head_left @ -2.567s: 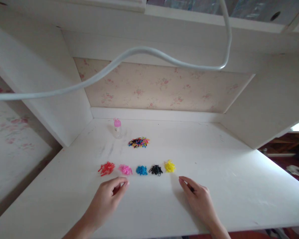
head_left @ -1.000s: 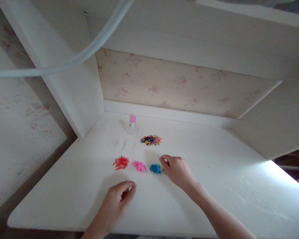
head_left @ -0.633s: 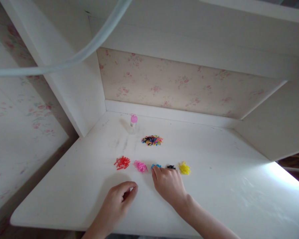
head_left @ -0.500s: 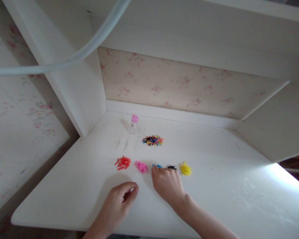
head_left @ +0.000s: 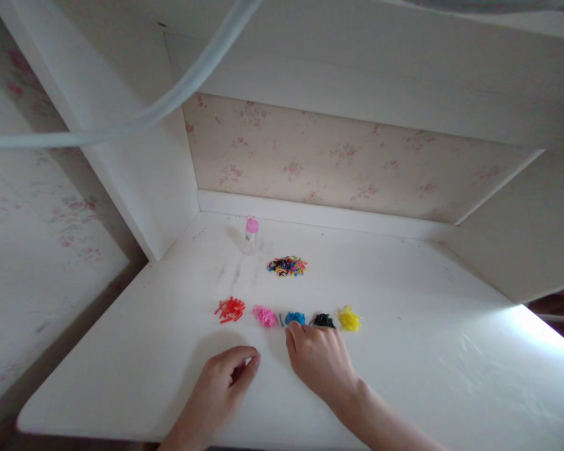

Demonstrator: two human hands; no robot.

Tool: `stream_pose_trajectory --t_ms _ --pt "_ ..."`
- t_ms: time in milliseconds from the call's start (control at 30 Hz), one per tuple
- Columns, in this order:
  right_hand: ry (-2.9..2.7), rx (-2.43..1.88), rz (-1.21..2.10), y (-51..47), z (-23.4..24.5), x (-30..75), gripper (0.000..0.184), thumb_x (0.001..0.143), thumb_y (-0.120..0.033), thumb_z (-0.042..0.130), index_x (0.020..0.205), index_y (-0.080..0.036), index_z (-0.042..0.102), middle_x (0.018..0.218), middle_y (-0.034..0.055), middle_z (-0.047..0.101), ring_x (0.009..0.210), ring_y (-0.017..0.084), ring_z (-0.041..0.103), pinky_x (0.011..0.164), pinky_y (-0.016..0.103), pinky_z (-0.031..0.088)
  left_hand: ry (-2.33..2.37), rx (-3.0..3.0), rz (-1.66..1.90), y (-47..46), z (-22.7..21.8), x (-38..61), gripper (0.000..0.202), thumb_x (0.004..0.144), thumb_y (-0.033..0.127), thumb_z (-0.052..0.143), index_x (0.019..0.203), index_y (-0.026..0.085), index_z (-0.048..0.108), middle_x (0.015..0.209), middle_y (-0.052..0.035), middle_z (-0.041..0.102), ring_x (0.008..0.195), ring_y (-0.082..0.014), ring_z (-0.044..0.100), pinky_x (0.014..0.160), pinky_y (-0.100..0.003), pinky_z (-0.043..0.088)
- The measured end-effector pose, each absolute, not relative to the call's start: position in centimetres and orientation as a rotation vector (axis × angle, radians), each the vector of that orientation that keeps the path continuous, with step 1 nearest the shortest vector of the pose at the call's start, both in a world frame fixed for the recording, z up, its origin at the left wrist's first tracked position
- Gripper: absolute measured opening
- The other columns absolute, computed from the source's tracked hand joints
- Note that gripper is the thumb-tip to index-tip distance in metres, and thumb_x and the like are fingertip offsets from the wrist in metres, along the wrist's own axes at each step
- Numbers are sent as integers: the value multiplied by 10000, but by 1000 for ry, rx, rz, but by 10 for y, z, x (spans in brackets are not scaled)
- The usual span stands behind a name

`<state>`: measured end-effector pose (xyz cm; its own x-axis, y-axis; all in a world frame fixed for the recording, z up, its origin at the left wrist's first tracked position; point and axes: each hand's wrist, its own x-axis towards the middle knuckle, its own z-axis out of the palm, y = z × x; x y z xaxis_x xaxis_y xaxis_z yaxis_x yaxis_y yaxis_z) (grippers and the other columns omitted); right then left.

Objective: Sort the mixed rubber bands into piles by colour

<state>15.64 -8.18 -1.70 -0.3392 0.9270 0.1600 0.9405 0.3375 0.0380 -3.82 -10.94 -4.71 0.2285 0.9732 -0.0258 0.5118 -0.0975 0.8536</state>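
Observation:
Small piles of rubber bands lie in a row on the white desk: red (head_left: pixel 230 309), pink (head_left: pixel 265 316), blue (head_left: pixel 295 318), black (head_left: pixel 323 321) and yellow (head_left: pixel 349 318). Behind them is a mixed heap of coloured rubber bands (head_left: pixel 287 266). My right hand (head_left: pixel 320 356) is at the near edge of the blue and black piles, its fingers curled together; anything in the fingertips is hidden. Closer to me on the left, my left hand (head_left: pixel 226 381) rests with thumb and forefinger pinched together. I cannot make out anything between them.
A small clear bottle with a pink cap (head_left: pixel 251 230) stands at the back left of the white desk (head_left: pixel 404 376). Side panels and a flower-papered back wall (head_left: pixel 338 156) enclose the desk. A pale curved tube (head_left: pixel 169 109) crosses the upper left.
My right hand has drawn back slightly towards me, so more of the blue and black piles shows. My left hand has stayed nearly in place. The view has shifted a little.

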Motion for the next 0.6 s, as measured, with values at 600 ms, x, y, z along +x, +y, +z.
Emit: stream_pose_trajectory --t_ms 600 --pt "-2341 -1841 -43 -101 -45 152 193 868 -170 441 999 -224 573 650 18 686 553 144 641 476 200 288 1389 1856 722 -110 -42 -31 261 898 376 441 837 205 628 716 1 655 644 -123 597 633 -179 465"
